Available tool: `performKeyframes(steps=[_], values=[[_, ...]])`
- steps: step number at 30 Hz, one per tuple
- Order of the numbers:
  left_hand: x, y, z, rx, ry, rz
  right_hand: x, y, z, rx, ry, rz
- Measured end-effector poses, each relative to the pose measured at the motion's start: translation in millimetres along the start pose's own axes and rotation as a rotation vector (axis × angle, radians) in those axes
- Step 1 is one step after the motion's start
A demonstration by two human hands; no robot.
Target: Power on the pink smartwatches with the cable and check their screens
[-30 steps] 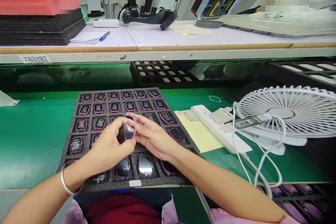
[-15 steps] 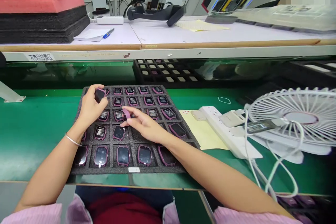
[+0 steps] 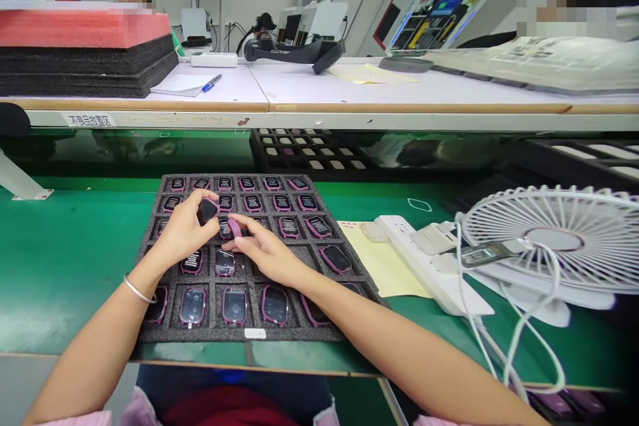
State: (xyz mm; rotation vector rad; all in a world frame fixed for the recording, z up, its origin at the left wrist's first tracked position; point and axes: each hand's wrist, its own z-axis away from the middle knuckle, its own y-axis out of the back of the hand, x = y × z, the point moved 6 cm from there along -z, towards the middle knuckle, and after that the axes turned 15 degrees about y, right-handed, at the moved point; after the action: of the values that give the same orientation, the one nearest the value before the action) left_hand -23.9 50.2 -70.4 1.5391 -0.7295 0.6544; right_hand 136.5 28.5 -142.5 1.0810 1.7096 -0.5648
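A black foam tray (image 3: 150, 316) on the green bench holds several purple-rimmed smartwatch bodies in its pockets, some face up and some back up. My left hand (image 3: 184, 233) hovers over the tray's upper left, fingers pinched on one dark watch body (image 3: 206, 210). My right hand (image 3: 267, 254) rests over the tray's middle, with thumb and fingers closed on a small purple watch body (image 3: 234, 227). The two hands are close together. A metal bangle (image 3: 136, 290) circles my left wrist.
Right of the tray lie a yellow sheet (image 3: 384, 266), a white power strip (image 3: 429, 266) and a white fan (image 3: 549, 239) with trailing cables. Another dark tray (image 3: 309, 150) sits under the raised shelf (image 3: 319, 113). Foam stacks (image 3: 84, 53) stand at back left. People sit beyond.
My left hand carried a watch body from the tray's far left corner back toward the middle. The right hand stayed over the tray's centre with its purple piece. The view tilted slightly.
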Motion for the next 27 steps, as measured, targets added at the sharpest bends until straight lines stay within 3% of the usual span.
performKeyframes(steps=[6,10,14,17,21,23,27], values=[[-4.7,-12.3,2.6,-0.065,0.054,0.039,-11.0,31.1,1.9,0.255,-0.117,-0.266],[-1.2,-26.4,10.0,-0.146,0.023,0.04,-19.8,51.1,13.6,0.195,-0.269,-0.408],[0.8,-27.9,13.1,-0.149,0.028,0.051,-13.7,55.9,23.0,0.117,-0.28,-0.116],[-1.7,-21.2,10.8,-0.105,0.073,0.117,-15.6,52.0,21.5,0.087,-0.133,0.219],[-4.8,-14.2,7.5,-0.057,0.12,0.199,-25.5,38.9,18.6,-0.147,0.049,0.567],[-5.7,-14.0,6.8,-0.061,0.137,0.211,-26.1,37.7,19.6,-0.229,0.055,0.698],[-6.2,-17.0,7.6,-0.084,0.126,0.196,-24.7,41.5,21.2,-0.25,0.017,0.824]])
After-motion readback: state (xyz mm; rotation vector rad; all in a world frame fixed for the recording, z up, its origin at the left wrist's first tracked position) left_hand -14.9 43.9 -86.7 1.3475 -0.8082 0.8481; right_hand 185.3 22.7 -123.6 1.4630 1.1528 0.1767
